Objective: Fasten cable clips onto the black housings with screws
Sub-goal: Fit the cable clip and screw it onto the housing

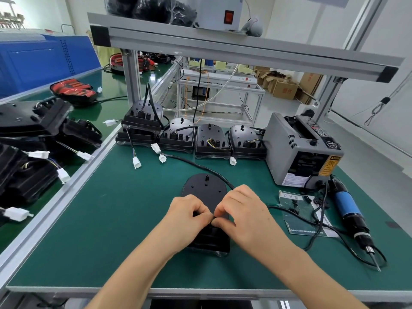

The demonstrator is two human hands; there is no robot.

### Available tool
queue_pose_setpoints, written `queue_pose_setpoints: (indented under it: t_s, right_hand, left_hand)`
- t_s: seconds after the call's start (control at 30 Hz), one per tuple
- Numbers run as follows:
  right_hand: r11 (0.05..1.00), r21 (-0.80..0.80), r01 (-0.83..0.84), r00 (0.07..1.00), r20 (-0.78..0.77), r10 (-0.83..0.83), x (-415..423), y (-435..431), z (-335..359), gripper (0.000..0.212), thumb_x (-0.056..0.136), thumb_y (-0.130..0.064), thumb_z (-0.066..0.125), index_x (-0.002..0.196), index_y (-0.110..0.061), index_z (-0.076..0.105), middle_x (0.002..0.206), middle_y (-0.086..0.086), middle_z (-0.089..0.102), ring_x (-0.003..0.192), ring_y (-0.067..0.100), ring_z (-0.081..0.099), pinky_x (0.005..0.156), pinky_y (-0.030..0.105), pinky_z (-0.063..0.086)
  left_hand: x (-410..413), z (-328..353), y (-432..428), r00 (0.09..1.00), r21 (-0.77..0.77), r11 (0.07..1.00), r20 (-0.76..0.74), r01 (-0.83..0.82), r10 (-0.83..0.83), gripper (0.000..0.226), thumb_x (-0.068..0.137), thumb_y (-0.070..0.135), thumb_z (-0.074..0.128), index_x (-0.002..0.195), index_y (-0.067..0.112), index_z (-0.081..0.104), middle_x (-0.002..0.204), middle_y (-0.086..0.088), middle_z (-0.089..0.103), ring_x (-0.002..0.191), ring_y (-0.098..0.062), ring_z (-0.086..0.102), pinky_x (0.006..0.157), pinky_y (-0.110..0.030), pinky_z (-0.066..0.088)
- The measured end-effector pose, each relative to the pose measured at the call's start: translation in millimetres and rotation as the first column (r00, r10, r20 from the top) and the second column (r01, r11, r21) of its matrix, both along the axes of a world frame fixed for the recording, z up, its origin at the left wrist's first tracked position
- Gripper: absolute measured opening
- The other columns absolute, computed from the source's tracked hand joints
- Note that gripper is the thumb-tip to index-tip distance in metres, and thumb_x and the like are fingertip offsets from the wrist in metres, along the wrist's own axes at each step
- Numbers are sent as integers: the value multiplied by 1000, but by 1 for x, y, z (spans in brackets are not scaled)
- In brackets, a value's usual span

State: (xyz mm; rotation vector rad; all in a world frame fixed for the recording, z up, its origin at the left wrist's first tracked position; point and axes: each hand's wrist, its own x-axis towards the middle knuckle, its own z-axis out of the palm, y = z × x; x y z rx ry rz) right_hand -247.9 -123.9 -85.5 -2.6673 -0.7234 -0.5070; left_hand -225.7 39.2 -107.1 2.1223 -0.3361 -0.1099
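Pinching the clip
Left hand (189,211) and right hand (244,210) pinch likely cable clip (214,217) atop black housing (205,186); electric screwdriver (350,211) at 3 o'clock, nearer right.

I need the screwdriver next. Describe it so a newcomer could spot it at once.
Start at the grey box-shaped machine on the right of the green bench mat. Just in front of it lies the blue-and-black electric screwdriver, corded, its metal bit pointing toward the near edge; nothing else nearby is blue.
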Motion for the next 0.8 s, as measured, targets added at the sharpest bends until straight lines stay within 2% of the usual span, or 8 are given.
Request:
queue_pose_setpoints:
  t_s: [0.13,0.2,0.33,0.5,0.57,0.67,0.73,0.8]
  right_hand:
    - [989,119,93,941,-336,-48,6,-3,6,12,80,-33,72,77,-25,63,83,-12,60,93,9,42,80,21,36]
    - [983,128,132,899,-434,-65,10,-2,11,15,78,-33,72,73,-31,59,85,-12,61,93,5,43,80,21,37]
    - [989,15,144,849,-515,-116,16,2,20,16,78,-34,72,70,-32,58,80,-12,60,87,4,44,74,26,41]
    - [990,-100,105,806,-574,-143,27,7,32,22,77,-33,73,65,-31,56,66,-15,54,60,-1,47,51,19,33]
    - [994,-68,90,776,-620,-113,31,7,33,22,76,-31,75,64,-30,56,66,-14,56,60,2,50,53,20,38]
    - [996,6,93,730,-680,-64,35,3,31,21,74,-27,77,64,-29,59,65,-14,57,64,5,53,65,26,46]
    - [994,58,92,701,-712,-23,38,0,29,19,73,-25,78,68,-29,60,67,-15,59,65,3,54,68,24,47]
    - [988,118,98,656,-754,25,39,-2,28,17,74,-23,78,73,-29,62,69,-15,61,63,0,55,61,17,46]
  left_hand:
    - [0,-2,-1,1000,-4,1000,-6,-5,5,31,85,17,59,57,28,56,90,6,57,96,-15,49,78,-24,39]
    - [-1,-2,-1,1000,-2,1000,5,-2,2,31,84,16,59,56,29,55,90,6,57,94,-14,49,76,-24,40]
    - [-3,-3,0,1000,14,1000,28,8,-9,26,85,15,58,62,27,55,90,8,55,94,-14,48,77,-25,40]
    - [-4,-2,-3,998,54,999,60,-6,3,28,87,13,54,63,28,52,88,7,54,86,-13,45,68,-22,36]
    - [-6,-1,-4,997,91,996,74,-19,12,28,89,14,52,64,27,52,86,5,54,81,-12,43,62,-20,34]
    - [-9,1,-7,995,128,991,97,-39,27,27,90,14,48,66,23,52,86,5,53,81,-13,42,60,-19,32]
    - [-10,3,-9,994,135,990,106,-50,36,26,91,13,46,67,20,52,85,6,53,86,-15,43,64,-20,34]
    - [-11,4,-10,993,142,988,113,-59,43,25,91,11,45,68,18,51,84,6,52,89,-17,44,68,-23,36]
